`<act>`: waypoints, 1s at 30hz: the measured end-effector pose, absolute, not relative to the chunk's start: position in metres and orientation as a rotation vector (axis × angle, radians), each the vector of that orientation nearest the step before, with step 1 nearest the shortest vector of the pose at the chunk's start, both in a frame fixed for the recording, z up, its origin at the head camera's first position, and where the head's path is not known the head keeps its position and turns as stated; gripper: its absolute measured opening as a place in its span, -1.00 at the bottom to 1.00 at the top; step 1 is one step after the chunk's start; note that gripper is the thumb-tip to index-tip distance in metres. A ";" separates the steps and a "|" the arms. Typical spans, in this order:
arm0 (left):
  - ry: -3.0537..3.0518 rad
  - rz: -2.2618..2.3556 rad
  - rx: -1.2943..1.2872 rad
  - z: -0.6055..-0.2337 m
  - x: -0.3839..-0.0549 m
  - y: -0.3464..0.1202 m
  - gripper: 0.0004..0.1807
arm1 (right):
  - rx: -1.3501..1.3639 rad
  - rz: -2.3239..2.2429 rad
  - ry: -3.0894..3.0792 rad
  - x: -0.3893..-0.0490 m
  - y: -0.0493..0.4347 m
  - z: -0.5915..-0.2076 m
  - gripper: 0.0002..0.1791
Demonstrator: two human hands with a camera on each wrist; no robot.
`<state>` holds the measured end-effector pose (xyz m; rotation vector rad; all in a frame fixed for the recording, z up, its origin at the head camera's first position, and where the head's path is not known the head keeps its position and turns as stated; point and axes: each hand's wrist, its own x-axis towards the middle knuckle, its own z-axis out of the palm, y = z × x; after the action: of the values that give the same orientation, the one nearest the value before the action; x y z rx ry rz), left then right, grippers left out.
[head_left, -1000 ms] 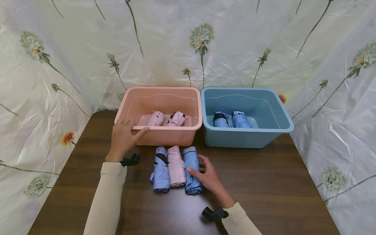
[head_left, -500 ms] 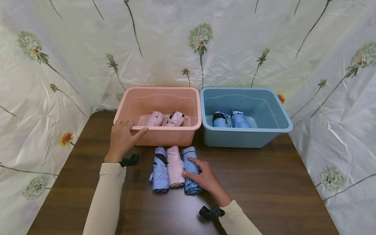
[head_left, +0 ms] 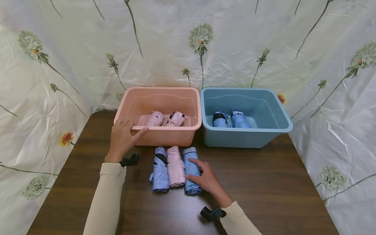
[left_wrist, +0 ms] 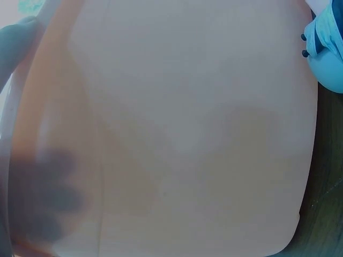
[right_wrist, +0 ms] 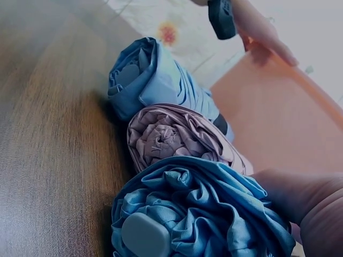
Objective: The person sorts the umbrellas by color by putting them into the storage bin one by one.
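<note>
1. Counter of dark brown wood (head_left: 264,195) bears the rest.
2. Salmon-pink rectangular plastic bin (head_left: 168,137): the left hand (head_left: 121,140) grips its near rim, fingers hooked inside.
3. Deep-blue rolled fabric umbrella (head_left: 192,169): on the counter, beside a pink rolled fabric umbrella (head_left: 176,169); probably light, soft, slightly slippery, best taken round its middle.
4. Right hand (head_left: 209,178): fingers part-spread over the blue one; whether they grip, I cannot tell.

Shows blue on the six-o'clock umbrella (head_left: 191,169), black-marked periwinkle on the seven-o'clock umbrella (head_left: 160,170), salmon on the nine-o'clock bin (head_left: 167,138), blue on the three-o'clock bin (head_left: 235,138), green dandelions on the twelve-o'clock sheet (head_left: 229,55).
</note>
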<state>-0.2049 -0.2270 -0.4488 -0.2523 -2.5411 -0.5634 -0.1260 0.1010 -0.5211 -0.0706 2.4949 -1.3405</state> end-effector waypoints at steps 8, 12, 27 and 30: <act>-2.540 -0.564 -0.256 -0.450 -0.206 -0.227 -0.42 | -0.084 -1.357 2.490 -0.124 0.107 -0.523 -0.34; -2.539 -0.560 -0.257 -0.451 -0.206 -0.227 -0.43 | -0.107 -1.353 2.509 -0.121 0.109 -0.521 -0.35; -2.525 -0.559 -0.264 -0.449 -0.204 -0.227 -0.41 | -0.138 -1.280 2.555 -0.110 0.118 -0.512 -0.35; -2.527 -0.559 -0.265 -0.448 -0.205 -0.227 -0.41 | -0.099 -1.365 2.486 -0.112 0.123 -0.515 -0.36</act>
<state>-0.2046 -0.2270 -0.4483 -0.2653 -2.5272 -0.5587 -0.1116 0.1234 -0.5147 -0.0986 2.4863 -1.3646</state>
